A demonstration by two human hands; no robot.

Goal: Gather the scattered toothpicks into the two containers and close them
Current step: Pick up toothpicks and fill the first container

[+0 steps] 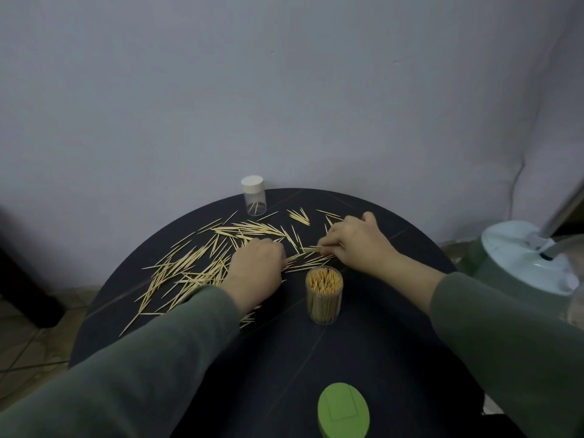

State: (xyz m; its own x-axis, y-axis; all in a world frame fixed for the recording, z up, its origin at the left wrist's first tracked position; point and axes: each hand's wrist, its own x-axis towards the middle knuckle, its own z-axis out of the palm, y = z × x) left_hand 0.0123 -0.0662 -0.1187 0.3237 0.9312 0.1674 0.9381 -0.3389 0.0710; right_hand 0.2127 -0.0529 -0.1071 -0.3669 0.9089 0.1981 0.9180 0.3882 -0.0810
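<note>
Toothpicks (pixel 189 267) scattered over left and middle of dark round surface (pixel 284 358). Capped jar (pixel 253 195) at far edge, a few picks inside. Left hand (pixel 257 267) knuckles-up on the pile, fingers curled, seemingly gathering picks; grip hidden. Open jar (pixel 324 294) just right of it, full, upright. Green lid (pixel 343 410) at near edge. Right hand (pixel 354 240) pinches a small bundle (pixel 311 248).
</note>
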